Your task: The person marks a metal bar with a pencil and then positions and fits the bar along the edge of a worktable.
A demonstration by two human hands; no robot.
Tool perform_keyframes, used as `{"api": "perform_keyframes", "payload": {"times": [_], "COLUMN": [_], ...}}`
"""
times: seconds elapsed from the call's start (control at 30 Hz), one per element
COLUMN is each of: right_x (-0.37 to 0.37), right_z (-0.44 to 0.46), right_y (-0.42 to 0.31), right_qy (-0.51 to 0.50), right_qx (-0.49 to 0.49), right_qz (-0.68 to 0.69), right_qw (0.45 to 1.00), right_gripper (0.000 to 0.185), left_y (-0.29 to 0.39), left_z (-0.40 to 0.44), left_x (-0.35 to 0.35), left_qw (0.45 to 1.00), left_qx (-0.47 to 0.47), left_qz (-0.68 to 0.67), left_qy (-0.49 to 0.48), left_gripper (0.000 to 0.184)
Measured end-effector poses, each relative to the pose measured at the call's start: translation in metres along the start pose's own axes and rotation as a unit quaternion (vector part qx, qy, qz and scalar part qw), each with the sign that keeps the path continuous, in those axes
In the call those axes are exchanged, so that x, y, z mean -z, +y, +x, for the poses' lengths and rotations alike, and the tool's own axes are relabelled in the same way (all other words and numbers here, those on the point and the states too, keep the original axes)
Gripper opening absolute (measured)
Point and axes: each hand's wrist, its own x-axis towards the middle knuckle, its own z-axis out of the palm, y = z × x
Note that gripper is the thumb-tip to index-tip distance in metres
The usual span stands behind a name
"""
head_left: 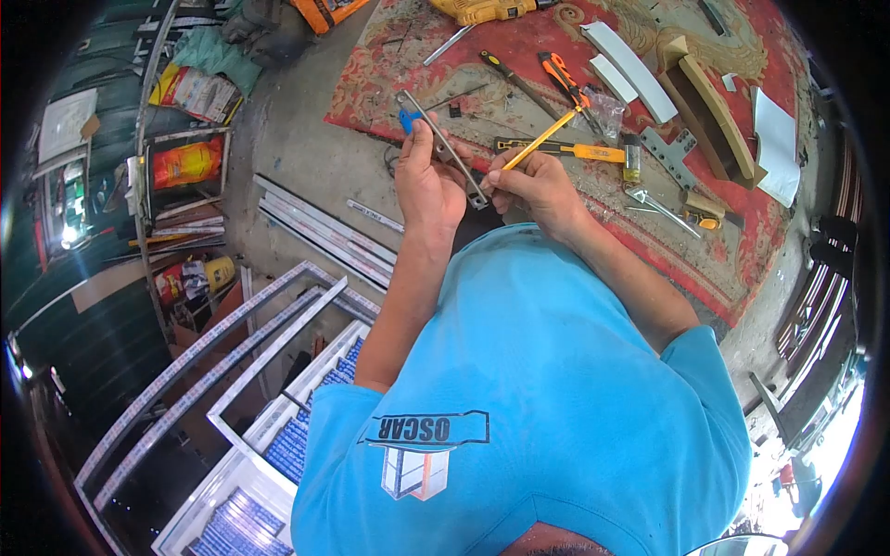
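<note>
My left hand (429,181) is closed around a thin metal bar (440,139) with a blue piece (408,119) at its upper end. The bar slants down to the right, and its lower end lies close to my right hand (536,190). Between the thumb and fingers of my right hand is a yellow pencil-like stick (542,137), one end pointing up and right. Dark parts lie behind both hands, too small to make out. Just beyond my right hand, a yellow-and-black cutter (593,152) rests on the red carpet (723,269).
On the carpet are orange-handled pliers (561,76), a file (519,79), a yellow power tool (482,9), a long cardboard box (709,120) and white strips (635,69). Metal profiles (324,232) lie on the floor at left. Curved frames (195,371) stand lower left.
</note>
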Motion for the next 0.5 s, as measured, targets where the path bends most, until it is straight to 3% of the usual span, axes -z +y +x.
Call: {"api": "perform_keyframes", "payload": {"times": [0.5], "right_x": [-0.009], "right_z": [-0.004], "right_y": [-0.011], "right_qy": [0.005], "right_qx": [0.028], "right_qz": [-0.040], "right_qw": [0.999], "right_gripper": [0.015], "left_y": [0.001], "left_z": [0.018], "left_x": [0.011], "left_qw": [0.993], "left_qx": [0.048], "left_qz": [-0.108], "left_qy": [0.003], "left_gripper": [0.025]}}
